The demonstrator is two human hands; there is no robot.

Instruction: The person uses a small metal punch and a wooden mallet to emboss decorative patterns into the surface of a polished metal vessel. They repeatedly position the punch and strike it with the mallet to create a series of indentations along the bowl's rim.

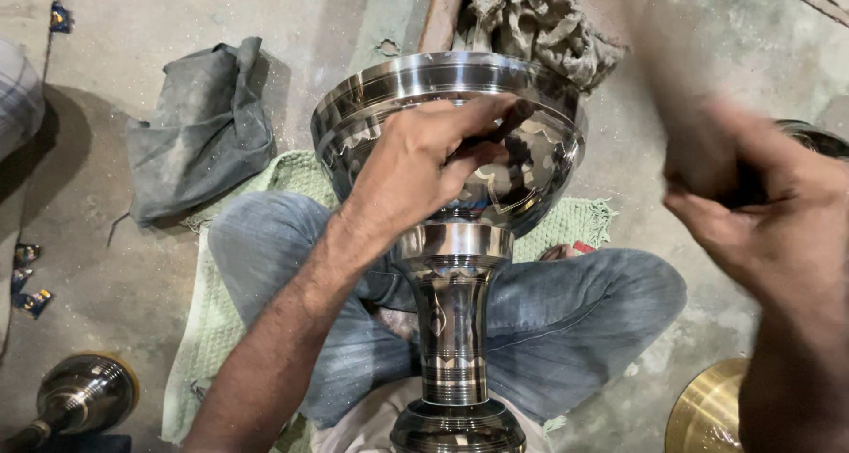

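left hand [423,157]: reaches over the near rim into the bowl of the metal goblet stand [453,267], fingers curled together around a thin dark tool [495,133]; thumb on top, tool tip pressed against the inner far wall of the bowl.
right hand [768,207]: raised at right, well apart from the stand, motion-blurred; fingers look bunched around something small and dark, cannot tell what or how tight.
metal goblet stand: shiny steel, upright between the crossed legs, wide bowl far, ribbed stem and round base near; engraved patterns on bowl and stem. Bowl rim sits just beyond the left knuckles, the fingers inside the bowl.
legs: person sits cross-legged in blue jeans [566,320] on a pale green mat [208,329].
grey cloth [199,130]: crumpled on the concrete floor, far left of the stand.
dirty rag [531,20]: heaped just beyond the bowl, far centre.
brass disc [707,409]: near right, partly hidden by the right forearm.
dark metal piece [84,395]: rounded, polished, near left corner on the floor.
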